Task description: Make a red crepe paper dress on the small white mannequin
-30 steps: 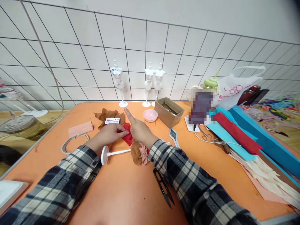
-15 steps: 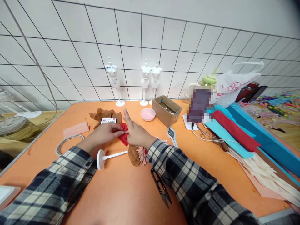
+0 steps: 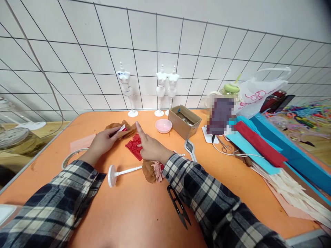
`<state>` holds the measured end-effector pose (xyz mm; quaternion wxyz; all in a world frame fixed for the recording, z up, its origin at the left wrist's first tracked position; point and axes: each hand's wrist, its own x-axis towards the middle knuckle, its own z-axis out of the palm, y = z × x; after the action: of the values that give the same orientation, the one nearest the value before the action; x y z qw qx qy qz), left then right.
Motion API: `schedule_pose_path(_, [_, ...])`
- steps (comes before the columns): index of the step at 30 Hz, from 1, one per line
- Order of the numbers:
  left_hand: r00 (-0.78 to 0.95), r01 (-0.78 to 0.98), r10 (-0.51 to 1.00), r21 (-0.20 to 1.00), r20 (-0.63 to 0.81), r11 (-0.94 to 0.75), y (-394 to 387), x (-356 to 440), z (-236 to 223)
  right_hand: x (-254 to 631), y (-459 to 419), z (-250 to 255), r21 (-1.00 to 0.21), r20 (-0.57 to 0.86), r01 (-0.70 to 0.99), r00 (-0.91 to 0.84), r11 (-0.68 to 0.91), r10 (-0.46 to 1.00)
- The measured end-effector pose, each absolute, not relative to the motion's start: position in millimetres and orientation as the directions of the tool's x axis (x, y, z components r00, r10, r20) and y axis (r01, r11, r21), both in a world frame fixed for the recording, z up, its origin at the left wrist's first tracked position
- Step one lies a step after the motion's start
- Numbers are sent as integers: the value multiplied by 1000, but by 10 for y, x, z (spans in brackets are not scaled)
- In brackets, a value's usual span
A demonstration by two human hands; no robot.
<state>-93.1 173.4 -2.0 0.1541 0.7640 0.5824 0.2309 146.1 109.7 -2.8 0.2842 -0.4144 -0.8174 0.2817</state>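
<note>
My left hand (image 3: 103, 140) is closed on a small white and red box (image 3: 123, 128), tilted over crumpled brown crepe paper (image 3: 128, 131). My right hand (image 3: 153, 147) has its index finger stretched up and the others curled. Those curled fingers are at the right edge of a piece of gathered red crepe paper (image 3: 133, 148) and seem to grip it; their tips are partly hidden. Below the right wrist lies a white mannequin stand (image 3: 124, 171) on its side, dressed in brown and pink crumpled paper (image 3: 152, 171).
Black thread snips (image 3: 178, 206) lie near my right sleeve. Beyond are a pink bowl (image 3: 163, 126), a cardboard box (image 3: 184, 122) and white mini mannequins (image 3: 160, 86). A tape roll (image 3: 67, 160) is at left. Folded coloured paper (image 3: 258, 144) and scissors (image 3: 225, 148) lie at right.
My left hand has moved left, off the red paper, and has taken hold of the small box, which is now tilted. The red paper shows more fully; my right hand has hardly moved.
</note>
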Motion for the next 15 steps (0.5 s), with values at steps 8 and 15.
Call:
schedule_pose_path(8, [529, 630, 840, 607, 120, -484, 1610, -838, -29, 1439, 1127, -95, -721, 260, 476, -488, 504, 833])
schedule_pose_path(15, [657, 723, 742, 168, 131, -670, 1630, -785, 32, 1548, 1048, 194, -772, 285, 410, -460, 485, 841])
